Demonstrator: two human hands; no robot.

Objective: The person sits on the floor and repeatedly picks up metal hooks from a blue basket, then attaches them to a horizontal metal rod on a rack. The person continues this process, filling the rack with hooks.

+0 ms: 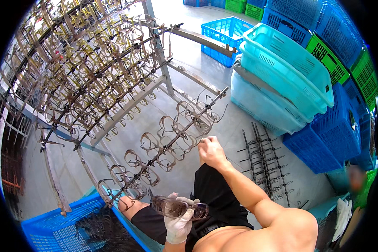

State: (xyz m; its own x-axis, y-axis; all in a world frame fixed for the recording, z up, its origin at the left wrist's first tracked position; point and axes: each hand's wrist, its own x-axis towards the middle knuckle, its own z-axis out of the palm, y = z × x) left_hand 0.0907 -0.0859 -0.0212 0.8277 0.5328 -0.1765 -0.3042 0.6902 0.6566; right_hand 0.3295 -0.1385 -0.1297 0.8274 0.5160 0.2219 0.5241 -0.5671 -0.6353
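Tinted eyeglasses (175,209), lower centre, clamped in the white-gloved left hand (178,227); bare right hand (212,151), centre, fingers curled beside a dark rod (168,147) bearing brown spectacle frames (149,141), any hold indeterminable; blue perforated crate (63,237), lower left.

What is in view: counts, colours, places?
Rack: one, grey, upper left
Frames: many, brown and yellowish, on rack
Loaded rod: one, black with brown frames, centre
Glasses: one or more, brown, lower centre
Loose rods: several, dark, right
Crates: many, blue and green, top and right
Baskets: several, turquoise, right
Tub: one, blue, lower left
Tangle: one, black, in tub
Cloth: one, white, lower right
Shorts: one, black, lower centre
Left hand: one, white-gloved, holding glasses
Right hand: one, bare, beside loaded rod
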